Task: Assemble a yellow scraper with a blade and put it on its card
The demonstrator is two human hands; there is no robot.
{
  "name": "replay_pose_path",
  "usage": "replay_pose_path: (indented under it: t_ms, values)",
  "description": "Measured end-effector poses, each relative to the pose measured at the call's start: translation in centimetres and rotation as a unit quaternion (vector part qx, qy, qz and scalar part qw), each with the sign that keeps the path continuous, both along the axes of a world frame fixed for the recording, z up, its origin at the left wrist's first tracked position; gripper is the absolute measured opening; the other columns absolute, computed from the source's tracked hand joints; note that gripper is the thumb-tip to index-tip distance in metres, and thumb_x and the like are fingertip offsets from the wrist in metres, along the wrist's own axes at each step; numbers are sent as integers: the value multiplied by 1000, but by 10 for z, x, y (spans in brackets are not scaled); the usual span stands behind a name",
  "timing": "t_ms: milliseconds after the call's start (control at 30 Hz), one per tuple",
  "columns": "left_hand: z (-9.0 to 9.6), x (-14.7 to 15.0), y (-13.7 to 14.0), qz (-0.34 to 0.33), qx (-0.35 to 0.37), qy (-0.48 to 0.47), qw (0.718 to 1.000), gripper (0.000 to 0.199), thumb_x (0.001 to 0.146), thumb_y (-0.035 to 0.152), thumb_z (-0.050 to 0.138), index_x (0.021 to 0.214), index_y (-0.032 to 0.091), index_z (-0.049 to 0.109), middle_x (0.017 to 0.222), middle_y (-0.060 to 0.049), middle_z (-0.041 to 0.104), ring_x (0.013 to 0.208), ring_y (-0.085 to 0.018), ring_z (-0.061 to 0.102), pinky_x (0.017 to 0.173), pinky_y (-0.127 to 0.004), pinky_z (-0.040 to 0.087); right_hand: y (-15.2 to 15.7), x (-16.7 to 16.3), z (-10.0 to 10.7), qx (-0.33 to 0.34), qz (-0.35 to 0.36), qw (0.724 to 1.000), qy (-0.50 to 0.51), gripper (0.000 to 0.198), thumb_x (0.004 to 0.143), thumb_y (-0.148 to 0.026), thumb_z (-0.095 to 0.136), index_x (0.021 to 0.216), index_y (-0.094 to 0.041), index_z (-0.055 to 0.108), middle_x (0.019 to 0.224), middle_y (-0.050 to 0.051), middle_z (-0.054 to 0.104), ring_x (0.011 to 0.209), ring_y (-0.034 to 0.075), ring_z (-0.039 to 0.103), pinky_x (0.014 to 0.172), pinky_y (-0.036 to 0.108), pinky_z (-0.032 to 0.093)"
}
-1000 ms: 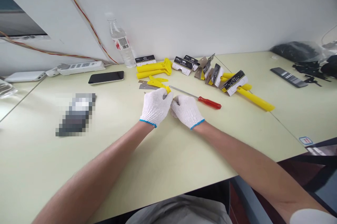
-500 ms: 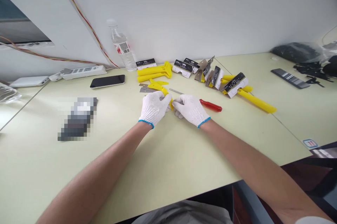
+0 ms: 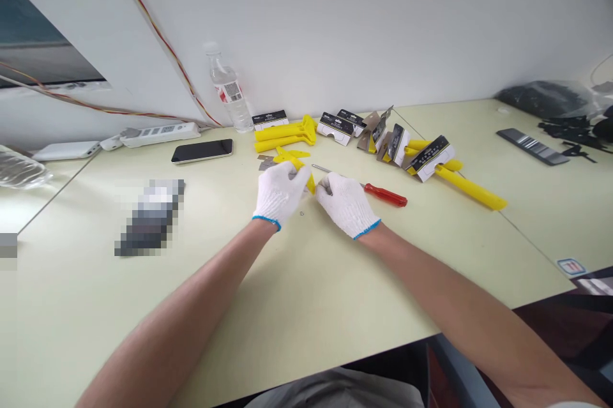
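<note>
Head view: left hand (image 3: 280,194) curls around a yellow scraper (image 3: 306,176) low over the table (image 3: 297,306); right hand (image 3: 345,204) pinches its near end. Looks light, stiff plastic, probably blade-edged, so the handle seems safest.

Two gloved hands meet near the red-handled screwdriver (image 3: 378,193), the only screwdriver on the table: the left hand (image 3: 280,193) and the right hand (image 3: 345,205). One phone (image 3: 202,151) lies to its left, and one water bottle (image 3: 230,91) and one power strip (image 3: 159,133) sit beyond it. Behind it lie about four carded packs; the exact count is unclear. To its right lies one long yellow scraper (image 3: 467,188).
</note>
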State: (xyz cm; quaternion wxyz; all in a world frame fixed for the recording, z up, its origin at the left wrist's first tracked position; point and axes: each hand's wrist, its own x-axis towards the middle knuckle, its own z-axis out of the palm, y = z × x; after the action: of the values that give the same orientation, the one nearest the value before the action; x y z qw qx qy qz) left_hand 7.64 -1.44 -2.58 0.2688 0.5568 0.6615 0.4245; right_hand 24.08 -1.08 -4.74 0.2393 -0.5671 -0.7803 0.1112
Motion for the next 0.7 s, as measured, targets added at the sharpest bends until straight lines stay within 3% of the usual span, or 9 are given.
replay_pose_path:
  t_ms: [167,300,500,700]
  values:
    - [8,-45,22,71,62,-118,988,30,89,47,69,93,18,71,92,-7,79,79,-21,78,71,-30,65,10,-7,7,-56,34,998,25,19,99,-26,58,82,-19,62,81,5,71,73,18,60,65,30,33]
    - [-2,-72,35,92,49,-155,982,26,88,40,69,100,17,72,102,-8,79,91,-20,80,78,-27,66,20,-21,13,-70,117,991,-7,23,98,-29,59,76,-21,60,77,4,69,67,17,54,63,31,31]
    - [-9,-82,38,78,38,-170,982,31,89,36,71,114,17,68,109,-8,79,90,-18,79,80,-29,67,24,-27,11,-81,163,983,1,17,97,-28,60,84,-20,68,84,4,72,73,17,59,64,29,33]
    - [3,-81,57,67,24,-154,985,30,96,31,65,120,15,59,115,-7,75,91,-15,75,82,-31,65,19,3,15,-75,139,986,58,17,97,-27,57,88,-20,70,79,1,70,66,15,55,63,28,35]
